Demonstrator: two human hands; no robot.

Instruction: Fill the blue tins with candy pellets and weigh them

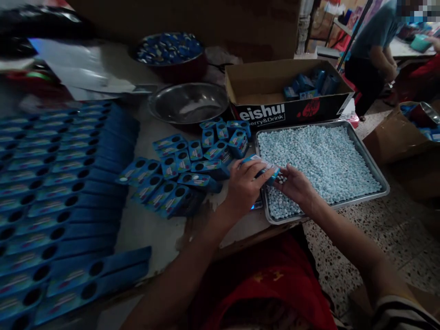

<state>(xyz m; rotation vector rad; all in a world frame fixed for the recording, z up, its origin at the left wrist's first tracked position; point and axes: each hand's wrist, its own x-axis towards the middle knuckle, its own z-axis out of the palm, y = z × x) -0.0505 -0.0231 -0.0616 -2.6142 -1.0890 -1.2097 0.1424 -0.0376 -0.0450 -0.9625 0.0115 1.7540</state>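
My left hand (245, 185) is wrapped over a small blue box (271, 170), which it holds tilted at the near left corner of a metal tray (385, 187). The tray bears a layer of pale blue and white pellets (319, 160). Close by the box's end is my right hand (294, 184), palm up, its fingers curled around a few pellets. Several blue boxes with dark round holes (182, 160) stand in a loose cluster to the left of my hands. Below my left hand a small lit display (255, 206) shows.
Long rows of blue boxes (68, 183) fill the left side. Behind stand an empty steel bowl (192, 103), a bowl of blue packets (170, 48) and a carton (261, 75) holding several blue boxes. A person (374, 50) is at the back right, above an open carton (398, 133).
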